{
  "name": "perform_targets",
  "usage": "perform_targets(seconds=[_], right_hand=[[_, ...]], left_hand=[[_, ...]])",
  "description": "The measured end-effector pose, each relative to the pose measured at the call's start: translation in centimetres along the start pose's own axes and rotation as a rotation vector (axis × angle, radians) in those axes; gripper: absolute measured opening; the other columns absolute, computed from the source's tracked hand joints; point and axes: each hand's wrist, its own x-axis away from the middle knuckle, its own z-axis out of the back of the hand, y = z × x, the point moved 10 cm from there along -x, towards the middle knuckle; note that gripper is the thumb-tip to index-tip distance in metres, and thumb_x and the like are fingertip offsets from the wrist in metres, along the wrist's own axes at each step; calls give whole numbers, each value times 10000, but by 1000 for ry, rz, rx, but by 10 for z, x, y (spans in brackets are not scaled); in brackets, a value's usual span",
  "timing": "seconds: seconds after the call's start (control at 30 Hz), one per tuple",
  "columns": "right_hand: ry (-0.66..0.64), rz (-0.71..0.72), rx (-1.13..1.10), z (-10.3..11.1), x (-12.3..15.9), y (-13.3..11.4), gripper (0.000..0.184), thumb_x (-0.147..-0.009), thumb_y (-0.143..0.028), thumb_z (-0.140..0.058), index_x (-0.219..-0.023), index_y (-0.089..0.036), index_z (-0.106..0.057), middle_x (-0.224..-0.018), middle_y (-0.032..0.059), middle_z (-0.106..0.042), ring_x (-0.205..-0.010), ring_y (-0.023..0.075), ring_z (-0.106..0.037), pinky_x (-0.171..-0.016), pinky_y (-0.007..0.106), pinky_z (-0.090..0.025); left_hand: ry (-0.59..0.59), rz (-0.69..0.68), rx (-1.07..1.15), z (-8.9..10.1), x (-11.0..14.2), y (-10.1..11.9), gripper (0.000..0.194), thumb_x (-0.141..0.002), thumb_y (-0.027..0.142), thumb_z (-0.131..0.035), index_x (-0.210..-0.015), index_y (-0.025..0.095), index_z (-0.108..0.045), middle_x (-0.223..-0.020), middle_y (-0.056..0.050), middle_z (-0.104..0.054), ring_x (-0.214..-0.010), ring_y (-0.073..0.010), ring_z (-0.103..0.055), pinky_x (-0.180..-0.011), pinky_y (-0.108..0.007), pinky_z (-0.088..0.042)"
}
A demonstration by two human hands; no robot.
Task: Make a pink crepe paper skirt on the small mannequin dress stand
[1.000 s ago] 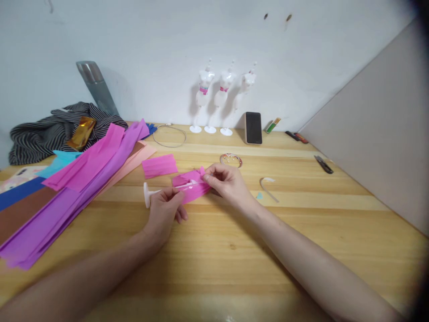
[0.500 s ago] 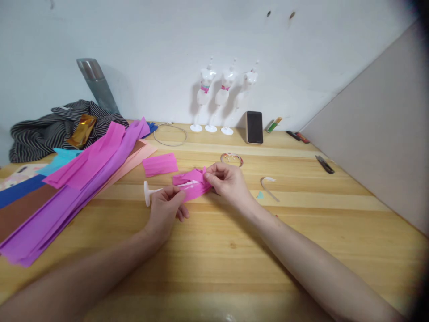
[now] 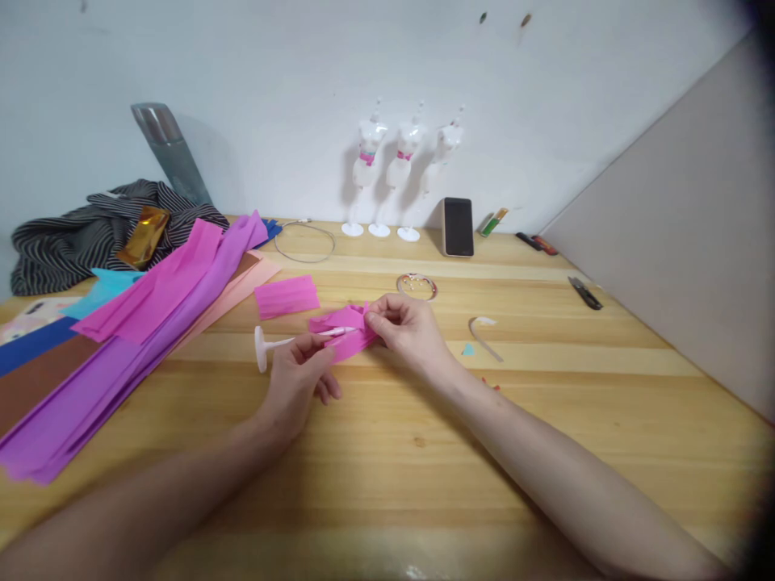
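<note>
My left hand [image 3: 295, 378] is closed around the stem of a small white doll mannequin [image 3: 260, 350] lying on its side, its round base to the left. Pink crepe paper [image 3: 349, 349] wraps the mannequin's other end, partly covering it. With thumb and fingers my right hand [image 3: 410, 329] pinches the right end of this paper; the mannequin's top is hidden there. Just behind the hands lies a flat pink crepe paper strip [image 3: 286, 297].
Crepe paper sheets [image 3: 151, 323] and a striped cloth [image 3: 66, 238] fill the left side. Three white mannequins [image 3: 400, 165] stand by the wall, near a phone [image 3: 458, 227]. A beaded ring [image 3: 417, 286], a curved strip [image 3: 484, 339] and a utility knife [image 3: 584, 293] lie rightward.
The view has shifted slightly. Both hands keep their holds on the mannequin and the pink crepe paper, with only a tiny movement of the fingers.
</note>
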Motion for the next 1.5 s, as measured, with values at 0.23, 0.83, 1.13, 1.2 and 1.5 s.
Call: perform_targets(seconds=[0.23,0.83,1.13,1.2,1.5], right_hand=[[-10,-16,-27,-1,-1,4,184,-701,-339,-613,-619,-185,-556,-511,-31,-530,-462,93,-432,-451,227,-314],[17,-48,-1,0,-2,10,201,-669,-375,-594,-615,-187,-548,-491,-43,-487,-451,88,-395,-445,222,-295],[19,-44,2,1,-2,10,206,-660,-379,-588,-602,-188,-535,-499,-41,-485,-454,87,-398,-446,222,-296],[23,-44,-1,2,-2,11,205,-658,-376,-591,-601,-188,-536,-504,-38,-491,-460,90,-406,-451,224,-301],[23,-14,0,1,-2,7,180,-665,-348,-577,-593,-189,-535,-503,-36,-500,-465,93,-415,-461,226,-321]], left_hand=[[9,-25,-114,7,-2,14,190,-672,345,-636,-722,161,-635,-366,62,-472,-310,-77,-398,-333,-178,-236],[34,25,-598,-6,-3,37,307,-678,472,-655,-650,173,-719,-424,53,-429,-465,-93,-350,-525,-250,-235],[-1,51,-807,-12,-18,27,423,-726,481,-564,-450,194,-420,-414,58,-295,-426,-88,-260,-489,-274,-138],[2,46,-842,-14,-19,27,430,-747,452,-541,-441,199,-376,-412,57,-281,-424,-90,-261,-489,-276,-146],[2,12,-816,-23,-21,32,388,-727,389,-521,-435,197,-353,-442,56,-285,-452,-89,-265,-508,-272,-179]])
